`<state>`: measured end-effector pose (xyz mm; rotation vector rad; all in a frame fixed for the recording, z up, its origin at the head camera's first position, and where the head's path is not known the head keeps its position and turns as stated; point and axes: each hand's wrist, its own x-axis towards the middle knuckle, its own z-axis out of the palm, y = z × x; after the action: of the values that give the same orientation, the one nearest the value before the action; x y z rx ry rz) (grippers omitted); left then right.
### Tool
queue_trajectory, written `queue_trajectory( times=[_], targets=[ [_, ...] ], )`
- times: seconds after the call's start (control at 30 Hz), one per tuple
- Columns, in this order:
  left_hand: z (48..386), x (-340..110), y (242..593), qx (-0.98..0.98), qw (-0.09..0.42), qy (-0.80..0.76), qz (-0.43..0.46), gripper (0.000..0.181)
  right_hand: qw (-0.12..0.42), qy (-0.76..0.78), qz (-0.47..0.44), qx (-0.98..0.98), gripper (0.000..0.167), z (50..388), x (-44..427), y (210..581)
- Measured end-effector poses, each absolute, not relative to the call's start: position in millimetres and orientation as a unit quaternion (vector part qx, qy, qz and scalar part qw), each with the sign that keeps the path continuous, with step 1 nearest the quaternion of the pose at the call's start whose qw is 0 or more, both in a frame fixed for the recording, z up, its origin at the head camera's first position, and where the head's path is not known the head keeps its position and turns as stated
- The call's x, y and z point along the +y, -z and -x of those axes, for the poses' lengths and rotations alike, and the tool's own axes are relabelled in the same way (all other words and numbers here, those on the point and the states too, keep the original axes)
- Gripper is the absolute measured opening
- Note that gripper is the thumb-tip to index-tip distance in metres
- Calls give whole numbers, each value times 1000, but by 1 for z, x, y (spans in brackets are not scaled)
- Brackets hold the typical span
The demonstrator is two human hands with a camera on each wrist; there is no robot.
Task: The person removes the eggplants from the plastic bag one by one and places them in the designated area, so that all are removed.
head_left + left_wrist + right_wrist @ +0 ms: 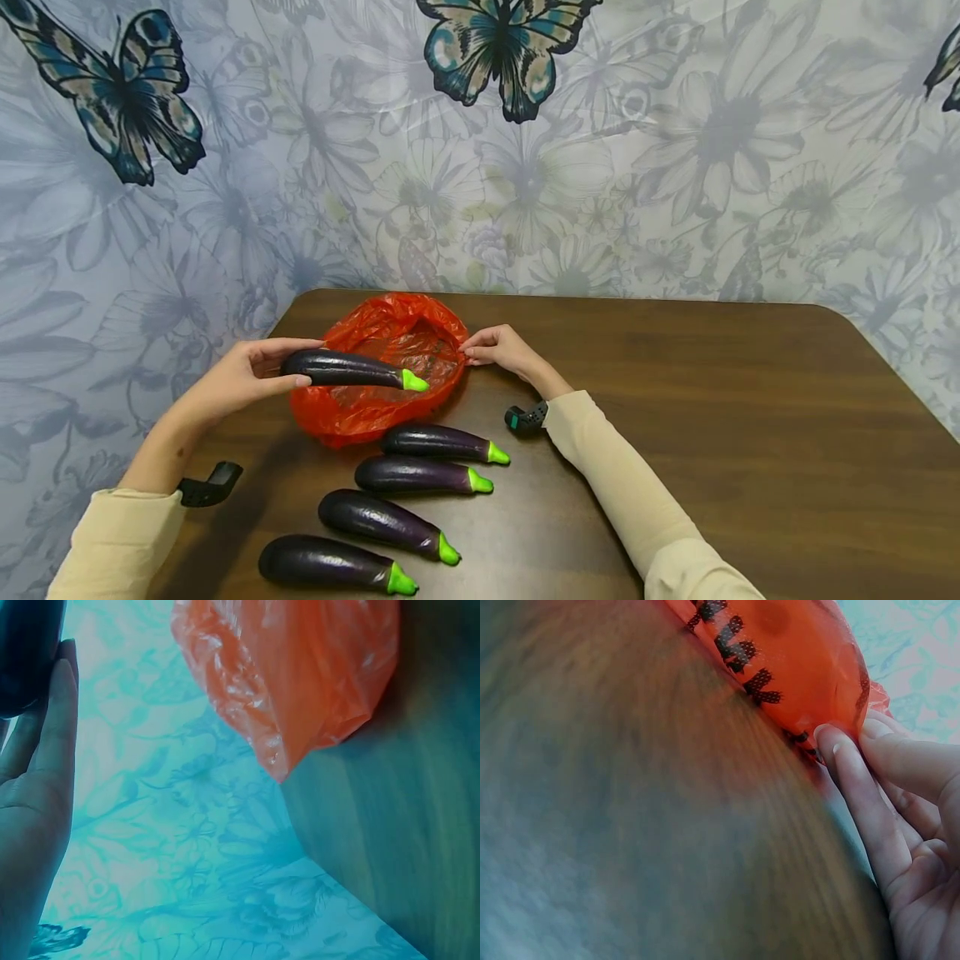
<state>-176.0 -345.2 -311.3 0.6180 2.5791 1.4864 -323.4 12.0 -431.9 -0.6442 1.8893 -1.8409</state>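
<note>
An eggplant (341, 368), dark purple with a bright green stem end, is gripped at its thick end by my left hand (238, 379). It lies sideways over the mouth of a red plastic bag (337, 425) that stands open on the table. In the left wrist view the fingers of the left hand (41, 787) run along the dark eggplant (26, 652), which is partly cut off. My right hand (504, 348) pinches the bag's right rim between thumb and fingers. Dark print shows on the bag (802, 667) in the right wrist view.
Several more eggplants (382, 521) lie in a slanting row in front of the bag, stems to the right. They rest on a brown wooden table (712, 400). Behind it hangs a pale flowered wall covering (675, 167) with butterflies.
</note>
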Motion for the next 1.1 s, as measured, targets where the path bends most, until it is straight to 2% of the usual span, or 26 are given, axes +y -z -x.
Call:
queue_trajectory(
  times=[0.37,0.53,0.67,0.9,1.1],
  targets=[
    [110,-355,322,820,55,-512,-251,49,217,661,232,680,18,322,9,434],
    [88,-359,328,805,73,-531,-255,50,210,662,230,682,18,321,10,431],
    [82,-363,337,789,83,-553,-255,49,206,661,230,684,18,322,12,429],
    [78,-374,354,789,87,-574,-202,48,213,660,229,683,19,323,13,431],
    [78,-387,366,780,65,-595,-183,43,208,660,232,684,19,322,11,431]
  ],
)
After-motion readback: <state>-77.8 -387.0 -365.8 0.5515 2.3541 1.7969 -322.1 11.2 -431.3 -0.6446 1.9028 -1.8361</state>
